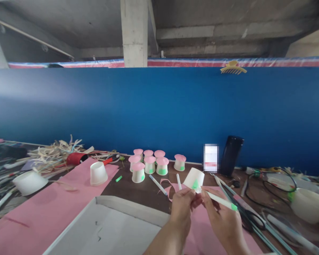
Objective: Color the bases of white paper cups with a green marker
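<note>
My left hand [183, 202] pinches the rim of a white paper cup [193, 177], which is tilted and bears a green patch on its side. In my right hand [223, 219] is a white marker pen [219, 200] with a green end; its tip meets the cup close to my left fingers. Behind stand several upturned paper cups topped with pink paper discs [162, 161] and marked green near the bottom. A loose green pen cap [118, 179] lies on the dark table to the left. Another marker pen [158, 185] rests beside pink paper scraps [167, 183].
A white shallow box [127, 209] sits in front, with pink paper sheets [55, 202] on the left. A plain white cup [98, 173] stands on the pink sheet. Scissors [252, 219], a black cylinder [231, 156] and a cable occupy the right. A blue partition [149, 106] rises behind.
</note>
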A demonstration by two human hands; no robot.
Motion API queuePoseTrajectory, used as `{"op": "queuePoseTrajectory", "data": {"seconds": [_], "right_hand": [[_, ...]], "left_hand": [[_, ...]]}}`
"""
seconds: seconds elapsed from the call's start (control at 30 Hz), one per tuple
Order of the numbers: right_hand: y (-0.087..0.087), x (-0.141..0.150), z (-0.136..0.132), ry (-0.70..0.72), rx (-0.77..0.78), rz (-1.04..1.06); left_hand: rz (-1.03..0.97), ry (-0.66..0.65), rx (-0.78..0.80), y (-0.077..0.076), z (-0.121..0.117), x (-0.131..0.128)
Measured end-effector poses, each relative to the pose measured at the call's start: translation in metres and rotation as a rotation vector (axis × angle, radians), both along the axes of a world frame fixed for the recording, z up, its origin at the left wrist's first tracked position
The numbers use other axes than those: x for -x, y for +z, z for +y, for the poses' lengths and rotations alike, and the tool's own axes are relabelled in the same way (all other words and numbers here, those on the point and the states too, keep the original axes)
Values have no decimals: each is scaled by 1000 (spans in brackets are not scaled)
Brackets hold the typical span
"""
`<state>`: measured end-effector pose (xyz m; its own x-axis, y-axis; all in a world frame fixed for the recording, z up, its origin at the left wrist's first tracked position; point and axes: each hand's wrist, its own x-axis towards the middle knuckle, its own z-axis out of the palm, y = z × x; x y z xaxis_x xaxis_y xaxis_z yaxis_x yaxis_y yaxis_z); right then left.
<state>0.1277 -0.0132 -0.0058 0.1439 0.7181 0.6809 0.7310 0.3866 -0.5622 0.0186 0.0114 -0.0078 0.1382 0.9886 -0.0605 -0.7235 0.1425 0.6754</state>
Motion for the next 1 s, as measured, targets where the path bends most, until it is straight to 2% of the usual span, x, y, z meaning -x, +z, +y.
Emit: {"op": "queuePoseTrajectory", "data": {"seconds": [0.17, 0.47, 0.8, 1.0], "right_hand": [[-1, 0, 1, 23, 43, -8], [-2, -1, 1, 33, 22, -8], [-15, -9, 9, 3, -100, -16], [-10, -7, 8, 14, -72, -38]], "left_hand": [[10, 15, 16, -2, 1, 0], [30, 31, 46, -8, 5, -1], [30, 28, 54, -4, 1, 0], [21, 30, 77, 0, 0, 0]]}}
